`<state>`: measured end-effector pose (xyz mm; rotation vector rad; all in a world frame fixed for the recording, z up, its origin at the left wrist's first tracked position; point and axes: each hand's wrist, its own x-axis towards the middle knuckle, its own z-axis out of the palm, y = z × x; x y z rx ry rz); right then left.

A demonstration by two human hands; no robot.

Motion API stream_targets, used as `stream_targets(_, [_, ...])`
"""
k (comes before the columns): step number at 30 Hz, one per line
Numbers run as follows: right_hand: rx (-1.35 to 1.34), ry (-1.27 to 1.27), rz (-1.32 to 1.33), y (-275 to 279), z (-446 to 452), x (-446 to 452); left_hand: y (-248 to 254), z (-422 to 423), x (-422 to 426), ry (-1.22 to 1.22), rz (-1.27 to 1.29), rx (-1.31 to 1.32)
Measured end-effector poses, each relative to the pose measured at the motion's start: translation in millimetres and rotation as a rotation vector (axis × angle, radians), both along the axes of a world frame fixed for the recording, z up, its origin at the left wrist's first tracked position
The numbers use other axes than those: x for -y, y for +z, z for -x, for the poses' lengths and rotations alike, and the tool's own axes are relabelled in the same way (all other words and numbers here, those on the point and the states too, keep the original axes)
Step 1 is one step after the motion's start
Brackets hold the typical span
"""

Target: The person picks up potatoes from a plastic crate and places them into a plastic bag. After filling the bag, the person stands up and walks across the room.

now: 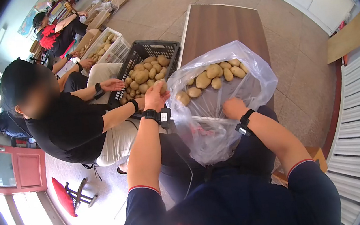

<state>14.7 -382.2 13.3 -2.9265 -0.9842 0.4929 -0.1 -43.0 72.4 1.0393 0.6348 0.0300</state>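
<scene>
A potato [163, 86] is held in the left grip [156, 98] beside the bench's [223, 27] left edge; potatoes [203, 80] are contained in crate [170, 47] and bag [208, 142]; the right grip's [234, 109] hold cannot be told.

Plastic bag [264, 68] gapes upward; co-worker's arms [117, 115] obstruct black crate's [164, 48] left side
</scene>
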Motion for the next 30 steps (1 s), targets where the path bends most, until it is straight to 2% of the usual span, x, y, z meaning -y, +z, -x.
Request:
stream_targets(2, [0.017, 0.014, -0.038, -2.2, 0.0, -4.7, -11.9, 1.9, -17.5, 0.047, 0.015, -0.019])
stream_targets(4, [0.213, 0.17, -0.216, 2.1, -1.6, -9.9, -19.5, 4.3, -31.0, 0.117, 0.054, -0.041])
stream_targets(5, [0.212, 0.176, -0.218, 4.4, -3.7, -14.3, -24.2, 4.3, -35.8, 0.123, 0.053, -0.041])
stream_targets(8, [0.216, 0.086, -0.344, 32.1, -9.8, -29.2, -36.4, 6.3, -50.8, 0.238, 0.066, -0.067])
stream_targets(10, [0.283, -0.027, -0.629, 43.6, -20.5, -36.1, -35.5, 9.2, -52.2, 0.219, 0.131, -0.014])
stream_targets(13, [0.327, -0.098, -0.643, 50.2, -43.5, -44.1, -35.5, 11.0, -52.0, 0.241, 0.105, -0.029])
stream_targets(14, [0.308, -0.13, -0.57, 51.0, -51.0, -45.8, -34.7, 10.3, -53.4, 0.246, 0.1, -0.026])
stream_targets(17, [0.428, -0.117, -0.517, 43.4, -66.5, -47.0, -47.8, 7.7, -61.1, 0.259, 0.098, -0.057])
stream_targets(23, [0.421, -0.099, -0.352, 27.6, -78.9, -49.4, -54.0, 6.4, -64.7, 0.252, 0.059, -0.038])
stream_targets(26, [0.485, -0.108, -0.311, 23.8, -76.5, -52.5, -45.2, 5.7, -60.3, 0.35, 0.068, -0.071])
stream_targets(27, [0.484, -0.107, -0.311, 24.2, -73.9, -53.4, -49.3, 4.8, -64.1, 0.352, 0.073, -0.084])
stream_targets(29, [0.316, -0.225, -0.362, 25.0, -67.0, -54.3, -56.7, 6.8, -74.2, 0.354, 0.078, -0.098])
stream_targets(30, [0.316, -0.225, -0.363, 28.8, -64.2, -55.5, -72.4, 10.1, -87.5, 0.041, -0.374, -0.065])
